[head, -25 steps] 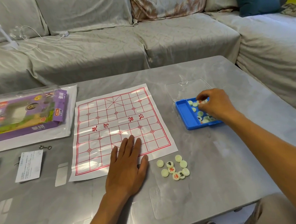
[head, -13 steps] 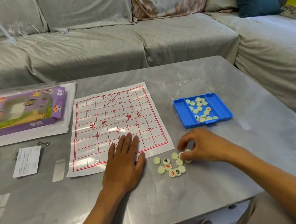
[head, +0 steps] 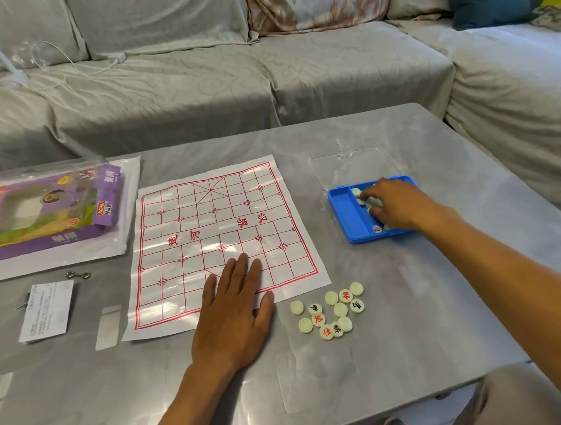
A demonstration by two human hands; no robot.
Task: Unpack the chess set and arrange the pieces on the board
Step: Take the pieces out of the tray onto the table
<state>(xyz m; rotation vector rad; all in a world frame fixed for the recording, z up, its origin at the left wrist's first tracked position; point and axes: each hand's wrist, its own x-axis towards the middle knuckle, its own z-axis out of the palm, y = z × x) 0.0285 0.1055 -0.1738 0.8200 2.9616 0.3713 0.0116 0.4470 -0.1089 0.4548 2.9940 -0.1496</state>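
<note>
The paper chess board (head: 219, 232), white with a red grid, lies flat in the middle of the grey table (head: 419, 319) with no pieces on it. My left hand (head: 231, 316) presses flat on its near edge, fingers straight. A blue tray (head: 344, 216) to the right of the board holds round cream pieces, mostly hidden under my right hand (head: 398, 206). That hand reaches into the tray, its fingers curled over and pinching some of them. Several loose pieces (head: 331, 312), some face up with red or black characters, lie clustered on the table just right of my left hand.
A clear lid (head: 353, 167) lies behind the blue tray. At the far left a purple box (head: 39, 215) rests on a plastic sleeve, with a paper slip (head: 47, 310) and small metal hooks (head: 78, 275) nearer me. A grey sofa (head: 191, 84) runs behind and right of the table.
My right hand left pieces at the loose cluster by the board's near corner, then moved back up into the blue tray. The cluster has grown. My left hand stays on the board.
</note>
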